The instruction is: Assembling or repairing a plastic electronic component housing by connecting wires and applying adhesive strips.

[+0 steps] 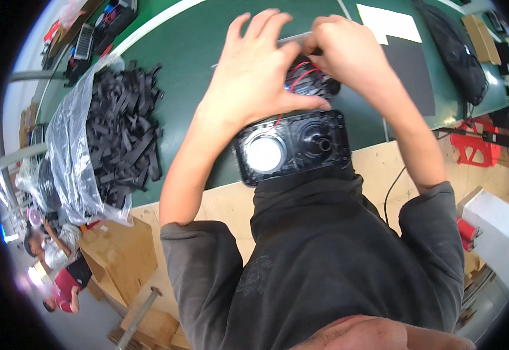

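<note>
Two bare hands meet over the green bench [190, 58]. The left hand [257, 76] has its grip spread wide beside a dark part [311, 90]; the right hand [348, 49] is curled at the far edge, its hold hidden. Nearer, a black panel [293, 146] with a white disc [266, 153] lies at the near edge. Red wires [308, 72] appear attached; the two pieces look not yet closed together.

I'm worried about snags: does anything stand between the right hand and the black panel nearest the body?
Yes: seen from above, the thumb of the left hand crosses between the right hand and black panel; a dark part with red wires lies there.
</note>
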Demonstrator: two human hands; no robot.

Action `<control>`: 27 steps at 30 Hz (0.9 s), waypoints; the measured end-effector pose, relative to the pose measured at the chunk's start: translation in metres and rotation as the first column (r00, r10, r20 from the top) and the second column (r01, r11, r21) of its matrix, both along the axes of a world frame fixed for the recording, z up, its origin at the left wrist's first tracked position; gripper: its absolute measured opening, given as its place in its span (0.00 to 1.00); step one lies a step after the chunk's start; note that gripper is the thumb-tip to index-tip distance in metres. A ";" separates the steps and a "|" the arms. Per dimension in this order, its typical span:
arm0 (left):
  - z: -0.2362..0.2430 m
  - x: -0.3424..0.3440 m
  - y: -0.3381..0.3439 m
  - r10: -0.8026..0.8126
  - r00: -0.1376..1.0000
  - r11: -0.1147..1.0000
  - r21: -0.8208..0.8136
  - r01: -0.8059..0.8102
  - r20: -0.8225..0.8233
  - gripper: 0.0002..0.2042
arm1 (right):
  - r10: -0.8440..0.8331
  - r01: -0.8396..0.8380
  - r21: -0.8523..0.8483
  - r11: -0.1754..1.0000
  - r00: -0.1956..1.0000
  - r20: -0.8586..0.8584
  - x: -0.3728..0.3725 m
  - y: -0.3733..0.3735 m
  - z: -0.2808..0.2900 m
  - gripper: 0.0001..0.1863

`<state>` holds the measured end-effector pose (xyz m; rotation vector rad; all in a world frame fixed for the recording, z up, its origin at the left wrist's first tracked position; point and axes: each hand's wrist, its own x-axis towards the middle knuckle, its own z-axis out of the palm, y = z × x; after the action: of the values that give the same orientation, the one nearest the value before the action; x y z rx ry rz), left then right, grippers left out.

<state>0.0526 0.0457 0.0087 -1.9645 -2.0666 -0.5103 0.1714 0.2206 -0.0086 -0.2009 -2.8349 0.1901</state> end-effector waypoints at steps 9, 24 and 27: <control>0.000 0.006 0.007 0.058 0.998 0.995 -0.087 -0.056 0.025 0.46 | 0.158 -0.184 -0.265 0.947 0.981 -0.115 0.012 0.014 0.006 0.09; 0.000 0.000 0.009 -0.027 0.999 0.997 -0.071 0.026 -0.021 0.42 | 0.328 -0.335 -0.056 0.941 0.939 -0.103 0.050 0.014 0.006 0.19; 0.006 -0.001 0.012 -0.076 0.997 0.993 -0.091 0.077 0.018 0.43 | 0.301 -0.313 -0.089 0.946 0.945 -0.127 0.045 0.015 0.001 0.24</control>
<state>0.0520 0.0578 0.0146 -2.1045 -2.0647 -0.4543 0.2167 0.2354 -0.0072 0.2276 -2.7295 0.4079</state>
